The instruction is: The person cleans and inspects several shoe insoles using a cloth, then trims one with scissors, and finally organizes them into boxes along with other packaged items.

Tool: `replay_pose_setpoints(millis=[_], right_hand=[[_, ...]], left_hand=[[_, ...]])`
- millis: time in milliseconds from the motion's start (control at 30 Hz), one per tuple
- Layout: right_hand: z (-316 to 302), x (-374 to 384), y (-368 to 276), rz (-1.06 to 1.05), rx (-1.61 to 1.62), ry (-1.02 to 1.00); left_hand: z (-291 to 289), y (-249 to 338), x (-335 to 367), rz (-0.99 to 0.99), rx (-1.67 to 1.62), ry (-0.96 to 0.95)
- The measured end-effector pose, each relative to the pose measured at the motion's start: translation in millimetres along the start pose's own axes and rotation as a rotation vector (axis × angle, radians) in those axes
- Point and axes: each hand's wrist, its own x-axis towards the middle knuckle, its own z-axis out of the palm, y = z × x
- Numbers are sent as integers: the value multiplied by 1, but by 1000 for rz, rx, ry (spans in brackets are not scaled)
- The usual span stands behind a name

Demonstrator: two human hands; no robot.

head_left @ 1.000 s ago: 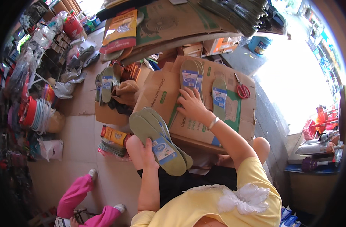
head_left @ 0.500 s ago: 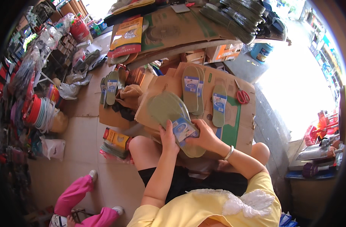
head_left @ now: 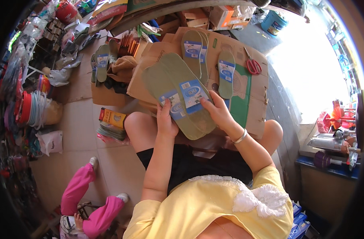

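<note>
Both hands pinch a pair of long olive-green foam insoles with blue-and-white paper labels (head_left: 182, 95), held side by side over the lap. The left hand (head_left: 166, 121) closes its grip on the heel end of the left insole, thumb on the label; the right hand (head_left: 217, 111) closes fingers and thumb on the lower edge of the right insole beside its label. The pair lies tilted, toes pointing up and to the left, just above the near edge of the flattened brown cardboard sheet (head_left: 253, 95) spread across the knees.

Judging by this, the step in hand looks like matching or squaring up the two insoles into a pair. A next move would call for sliding one insole flush against the other so heels and toes line up, without letting the thin foam bend or slip out of the pinch.

On the cardboard sheet, past the held pair, lie two more green insoles with labels (head_left: 194, 49) near the far edge and a single one (head_left: 226, 71) toward the right, with red-handled scissors (head_left: 252, 65) near the far right corner. A person in pink trousers (head_left: 90, 199) sits on the tiled floor (head_left: 74, 131) to the left.

Half a second ago the pair was bunched, overlapping; now it is fanned out flatter, labels up, and the right hand has come onto the right insole's lower edge.
</note>
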Motion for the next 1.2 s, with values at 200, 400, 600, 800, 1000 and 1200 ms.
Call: replay_pose_setpoints(millis=[200, 400, 600, 800, 1000, 1200], right_hand=[[-16, 0, -14, 216, 408, -60], [-55, 15, -36, 9, -234, -311], [-93, 47, -82, -68, -552, -530], [-89, 65, -99, 35, -696, -628], [-102, 58, -45, 74, 449, -233], [3, 13, 4, 157, 726, 0]], left_hand=[[-13, 5, 1, -4, 11, 22], [-26, 5, 0, -5, 7, 79], [-17, 14, -6, -35, -96, 84], [-5, 16, -16, -64, 244, -72], [-5, 13, -10, 83, 139, 54], [-3, 5, -3, 276, 183, 196]])
